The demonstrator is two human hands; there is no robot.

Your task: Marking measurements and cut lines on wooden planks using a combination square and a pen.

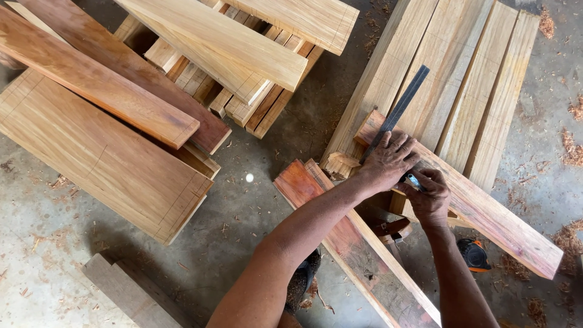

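Observation:
My left hand [388, 161] presses down on a dark metal square ruler [402, 104] that lies across the near end of a reddish plank [498, 222]. The ruler's long blade points up and away over pale planks. My right hand [430, 197] sits just right of the left one, fingers closed on a small pen [413, 180] with a light blue tip, its point at the ruler's edge on the plank. Part of the ruler is hidden under my left hand.
Pale planks [467, 79] lie side by side at the upper right. Stacked boards [103, 140] and thin slats [243, 91] fill the left and top. A red board [340, 243] runs under my arms. An orange and black tool [473, 255] and wood shavings [571, 240] rest on the concrete floor.

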